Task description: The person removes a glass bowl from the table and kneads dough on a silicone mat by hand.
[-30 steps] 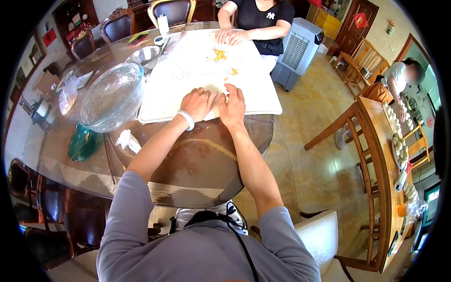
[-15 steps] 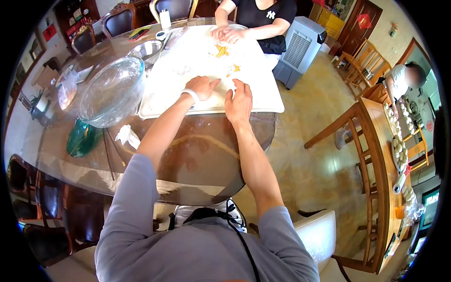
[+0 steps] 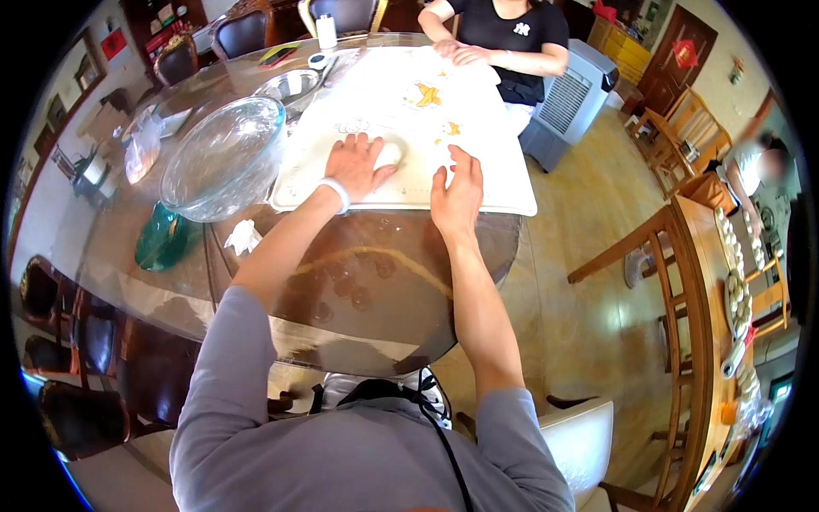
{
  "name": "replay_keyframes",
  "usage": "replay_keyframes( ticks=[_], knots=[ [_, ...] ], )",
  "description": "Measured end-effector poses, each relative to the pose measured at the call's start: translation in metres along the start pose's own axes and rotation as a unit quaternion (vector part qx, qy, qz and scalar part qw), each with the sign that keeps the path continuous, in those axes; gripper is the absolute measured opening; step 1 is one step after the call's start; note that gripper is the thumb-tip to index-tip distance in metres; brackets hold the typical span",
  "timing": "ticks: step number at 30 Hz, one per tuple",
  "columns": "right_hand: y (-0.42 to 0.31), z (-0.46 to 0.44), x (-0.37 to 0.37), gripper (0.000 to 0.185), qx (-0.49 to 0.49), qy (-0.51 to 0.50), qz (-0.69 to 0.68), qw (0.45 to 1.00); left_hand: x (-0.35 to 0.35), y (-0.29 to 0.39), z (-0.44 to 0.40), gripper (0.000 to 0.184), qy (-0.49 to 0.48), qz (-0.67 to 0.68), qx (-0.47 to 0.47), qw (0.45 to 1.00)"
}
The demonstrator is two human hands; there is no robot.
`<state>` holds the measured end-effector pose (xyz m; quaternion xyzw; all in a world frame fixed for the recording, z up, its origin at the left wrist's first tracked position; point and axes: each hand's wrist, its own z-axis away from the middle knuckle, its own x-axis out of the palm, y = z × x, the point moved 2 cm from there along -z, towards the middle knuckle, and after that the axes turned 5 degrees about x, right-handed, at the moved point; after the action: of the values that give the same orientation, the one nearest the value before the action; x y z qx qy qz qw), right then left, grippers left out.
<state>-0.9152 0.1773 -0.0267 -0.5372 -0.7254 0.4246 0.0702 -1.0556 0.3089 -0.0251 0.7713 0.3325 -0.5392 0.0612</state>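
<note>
My left hand (image 3: 357, 168), with a white band at the wrist, lies palm down with its fingers spread on the white board (image 3: 316, 183). A small white lump of dough (image 3: 389, 155) shows beside it, between thumb and index finger. To the right of the dough is my right hand (image 3: 458, 189), fingers slightly curled and apart, holding nothing, over the near part of the board. Orange and grey printed figures mark the board's surface.
A large glass bowl (image 3: 223, 162), a metal bowl (image 3: 290, 86), a green object (image 3: 160, 239) and a crumpled tissue (image 3: 243, 237) are left of the board. Across the table a person's hands (image 3: 463, 53) rest on its far edge. Another person stands by the side table (image 3: 695, 299).
My left hand has opened flat and the dough now shows beside it. The gap between my hands is wider than a second ago. The whole view has shifted slightly.
</note>
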Motion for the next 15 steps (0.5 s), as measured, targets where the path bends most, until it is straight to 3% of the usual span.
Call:
replay_keyframes(
  ticks=[8,11,13,14,15],
  knots=[
    [-0.003,-0.003,0.006,0.037,-0.032,-0.034,0.022,0.999,0.024,-0.024,-0.026,0.057,-0.085,0.113,-0.129,0.982],
    [0.004,0.001,0.008,0.037,-0.025,-0.047,0.032,0.998,0.060,-0.053,-0.032,0.068,-0.083,0.222,-0.108,0.965],
    [0.003,0.001,0.005,0.037,-0.026,-0.043,0.042,0.998,0.068,-0.080,-0.034,0.077,-0.084,0.282,-0.338,0.894],
    [0.002,0.003,0.005,0.038,-0.022,-0.042,0.046,0.998,0.045,-0.080,-0.026,0.081,-0.040,0.317,-0.412,0.853],
    [0.001,0.003,0.004,0.038,-0.028,-0.035,0.031,0.999,0.035,-0.083,-0.020,0.075,-0.022,0.274,-0.441,0.854]
  ],
)
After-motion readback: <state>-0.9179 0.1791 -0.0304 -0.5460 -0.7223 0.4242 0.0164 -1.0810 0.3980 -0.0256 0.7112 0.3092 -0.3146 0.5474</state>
